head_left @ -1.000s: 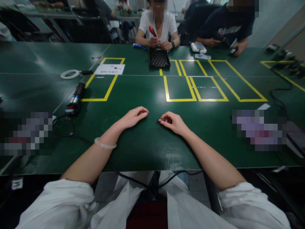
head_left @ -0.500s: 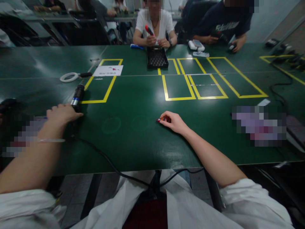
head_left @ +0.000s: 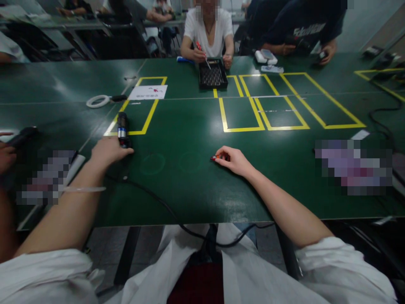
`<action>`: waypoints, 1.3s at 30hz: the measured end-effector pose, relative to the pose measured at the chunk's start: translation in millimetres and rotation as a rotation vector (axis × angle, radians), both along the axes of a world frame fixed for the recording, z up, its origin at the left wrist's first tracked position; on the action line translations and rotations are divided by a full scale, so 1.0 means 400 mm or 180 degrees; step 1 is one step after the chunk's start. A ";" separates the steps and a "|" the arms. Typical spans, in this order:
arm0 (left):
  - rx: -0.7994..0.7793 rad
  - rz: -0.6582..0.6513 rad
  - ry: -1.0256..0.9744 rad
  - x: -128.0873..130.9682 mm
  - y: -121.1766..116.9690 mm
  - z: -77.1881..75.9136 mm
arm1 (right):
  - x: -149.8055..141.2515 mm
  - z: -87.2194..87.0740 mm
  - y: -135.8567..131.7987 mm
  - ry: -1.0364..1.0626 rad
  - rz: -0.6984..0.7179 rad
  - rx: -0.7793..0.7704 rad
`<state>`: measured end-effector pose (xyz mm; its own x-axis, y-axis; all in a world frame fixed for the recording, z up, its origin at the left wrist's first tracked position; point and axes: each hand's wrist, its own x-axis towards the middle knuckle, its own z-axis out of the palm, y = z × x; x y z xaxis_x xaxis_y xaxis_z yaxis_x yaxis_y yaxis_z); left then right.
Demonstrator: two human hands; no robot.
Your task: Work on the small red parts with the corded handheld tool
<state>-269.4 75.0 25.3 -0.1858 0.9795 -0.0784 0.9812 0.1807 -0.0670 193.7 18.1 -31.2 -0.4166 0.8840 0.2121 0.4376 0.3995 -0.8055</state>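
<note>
Left hand (head_left: 107,154): closed round lower end of black cyl. tool (head_left: 122,122) w/ blue & silver bands, thumb out to the right; finger detail partly hidden, can't tell if tool bears on green table (head_left: 177,202). Tool extends up & away from this hand, top end over near-left part of a yellow tape outline (head_left: 154,109). Bangle (head_left: 84,189) on wrist behind the hand. Black cable (head_left: 158,200) runs from near the hand, rightwards & back over table edge.

Right hand (head_left: 234,161): narrow, fingertips pinched on small red/orange item (head_left: 214,158), tip projecting left of the fingers; remainder hidden in grip, type can't be told.

Beyond left hand: printed sheet (head_left: 148,92), w/ white coil (head_left: 98,101) to its left. Well beyond right hand, approx. straight ahead: black tray (head_left: 213,76), where a person in white shirt (head_left: 218,33) holds a red-handled tool (head_left: 199,46), tip over tray. More tape outlines (head_left: 259,126) on table betw. tray & right hand, extending rightwards
</note>
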 end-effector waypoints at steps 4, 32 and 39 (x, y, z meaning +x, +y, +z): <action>-0.0144 -0.0232 0.0182 0.171 -0.049 0.012 | 0.000 0.000 -0.001 0.0016 -0.0026 0.0060; 0.0452 -0.1834 -0.0672 0.696 -0.186 -0.029 | -0.001 -0.018 0.015 0.0268 -0.0261 0.0352; 0.0427 -0.1800 -0.0802 0.704 -0.197 -0.026 | 0.004 -0.010 0.014 0.0053 -0.0232 0.0534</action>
